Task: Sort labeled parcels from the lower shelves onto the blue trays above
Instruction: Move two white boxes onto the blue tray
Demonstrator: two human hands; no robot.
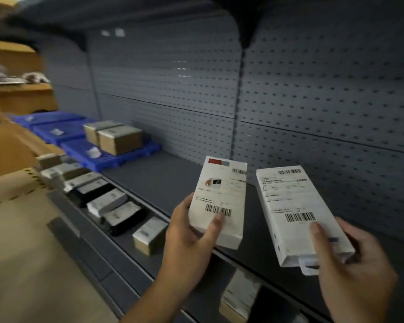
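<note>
Over the shelf (163,180) front edge, left hand (187,241) clamps left box (217,201) and right hand (350,264) clamps right box (296,213) at their lower ends; both seem light, stiff, smooth: grip across long edges.

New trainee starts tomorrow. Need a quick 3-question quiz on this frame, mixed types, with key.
1. True or false: the left hand holds a short white box and the right hand holds a longer white box.
2. Which box has a red stripe at its top? A) the short one B) the longer one C) neither
3. How many brown boxes sit on the nearest blue tray?
Key: 1 true; 2 A; 3 two.
</note>
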